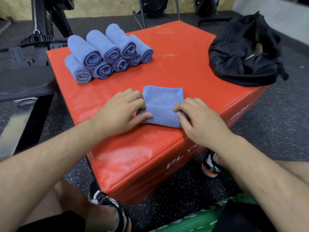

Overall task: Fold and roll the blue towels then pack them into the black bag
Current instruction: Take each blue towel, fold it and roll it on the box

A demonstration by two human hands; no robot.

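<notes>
- Done, as we judge it: about eight rolls (107, 52) lie stacked at the far left of the red box (175, 71).
- In hand: one folded towel (163, 104) lies flat near the box's front edge. Our left hand (123, 108) pinches its near-left edge with curled fingers, and our right hand (195, 118) grips the right edge the same way (the roll looks only just begun).
- Left: finishing this roll, then all the packing. The bag (242, 52) sits slumped at the far right, well apart from the towels.
- Hard to tell: the bag's inside, the towel ends under our fingers, and the exact count of the stack.
</notes>
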